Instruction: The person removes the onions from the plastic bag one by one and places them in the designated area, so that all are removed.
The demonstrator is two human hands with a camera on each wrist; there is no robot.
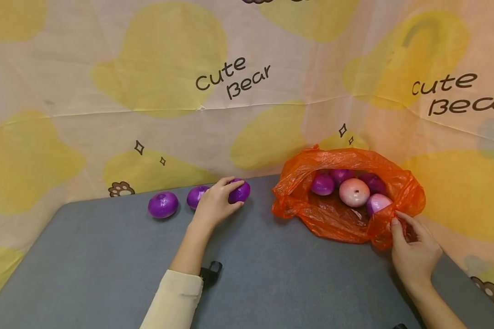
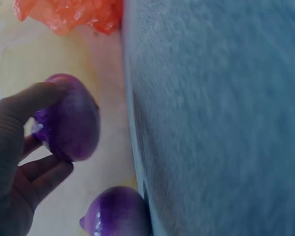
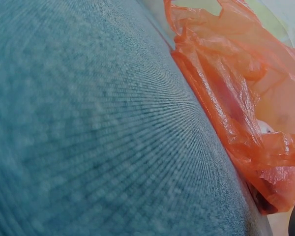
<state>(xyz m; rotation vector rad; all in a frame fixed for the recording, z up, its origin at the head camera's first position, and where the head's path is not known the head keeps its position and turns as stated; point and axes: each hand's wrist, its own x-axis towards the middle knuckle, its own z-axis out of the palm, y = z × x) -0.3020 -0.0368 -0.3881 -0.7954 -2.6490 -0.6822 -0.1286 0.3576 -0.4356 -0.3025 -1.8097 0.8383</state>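
Observation:
My left hand [image 1: 216, 202] grips a purple onion [image 1: 240, 191] between thumb and fingers. In the left wrist view this onion [image 2: 73, 120] hangs a little off the table surface. Two more purple onions, a middle one [image 1: 195, 196] partly behind the hand and a left one [image 1: 163, 204], lie on the table. My right hand [image 1: 417, 256] pinches the near right rim of an orange plastic bag [image 1: 333, 160], whose mouth gapes. Inside it sit several onions, among them a pale pink one [image 1: 354, 193] and a purple one [image 1: 323, 184].
The grey table [image 1: 107, 265] meets a patterned cloth backdrop [image 1: 169, 132] along its back and right edges. The bag stands near the back right corner. Below the left wrist a black strap piece [image 1: 211, 273] shows.

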